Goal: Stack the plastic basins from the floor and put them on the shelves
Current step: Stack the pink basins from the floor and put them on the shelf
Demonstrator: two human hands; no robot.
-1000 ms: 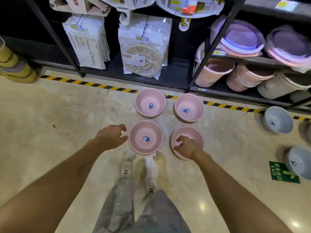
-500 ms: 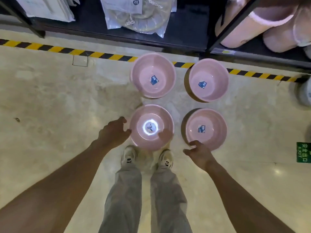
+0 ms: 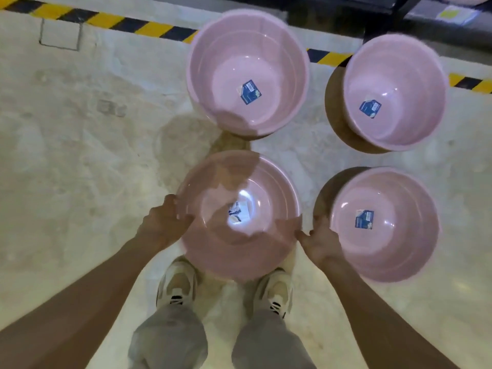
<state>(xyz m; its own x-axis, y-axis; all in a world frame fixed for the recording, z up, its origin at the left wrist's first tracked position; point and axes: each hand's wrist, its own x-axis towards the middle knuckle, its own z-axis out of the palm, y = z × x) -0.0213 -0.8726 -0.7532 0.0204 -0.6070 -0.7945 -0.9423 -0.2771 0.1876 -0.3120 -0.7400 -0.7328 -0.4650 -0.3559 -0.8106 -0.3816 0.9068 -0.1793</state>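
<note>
Several pink plastic basins with blue stickers inside sit on the pale floor in a square. The near left basin (image 3: 237,246) lies just ahead of my feet. My left hand (image 3: 162,225) grips its left rim, and my right hand (image 3: 320,242) holds its right rim, in the gap beside the near right basin (image 3: 386,235). The far left basin (image 3: 247,49) and far right basin (image 3: 394,70) stand untouched near the striped line. Only the dark bottom edge of the shelf (image 3: 346,9) shows at the top.
A yellow and black hazard stripe (image 3: 106,18) runs across the floor in front of the shelf base. My shoes (image 3: 177,284) stand right behind the near left basin. A square floor plate (image 3: 60,34) lies at the top left.
The view has dropped closer to the floor. My right hand moved left from the near right basin to the near left basin's right rim, and my left hand closed on its left rim.
</note>
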